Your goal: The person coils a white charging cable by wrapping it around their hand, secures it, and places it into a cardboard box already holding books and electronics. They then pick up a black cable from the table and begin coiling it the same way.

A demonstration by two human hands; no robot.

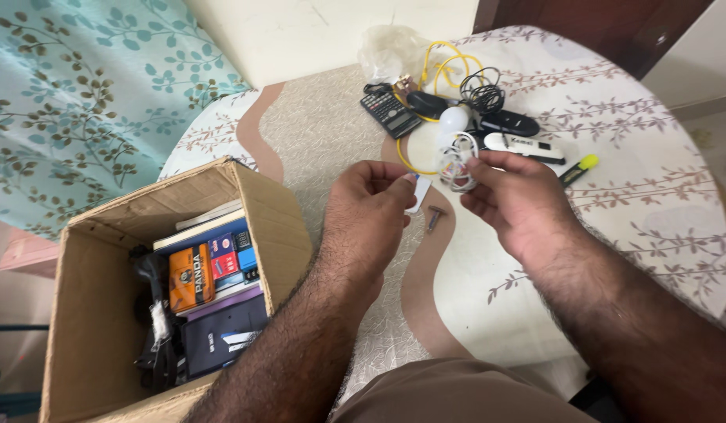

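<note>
Patterned with brown leaf sprigs and a beige wavy band, the round table (637,235) is filling the view in front of you, with a flowered teal curtain (81,94) hanging at 10 o'clock and an open cardboard box (277,227) of small packages sitting low at 8 o'clock. You are holding both hands up over the band: your left hand (368,215) is pinching a small white plug (419,193) between thumb and fingertips, and your right hand (515,205) is closing its fingers around a bundle of coiled white cable (458,166). The 2 grips are sitting just beside each other, the plug lying at about 8 o'clock from the coil, so the cable appears to be running between them along a short, roughly level axis; whether it is actually joined to the plug you cannot tell. A small dark screw-like piece (434,216) is lying on the table just below the plug, nearer your left hand. Beyond your hands, at 12 o'clock, a calculator (389,114), a yellow cord (445,66), a black wire coil (482,92) and a yellow-tipped marker (578,169) are lying loosely together.
</note>
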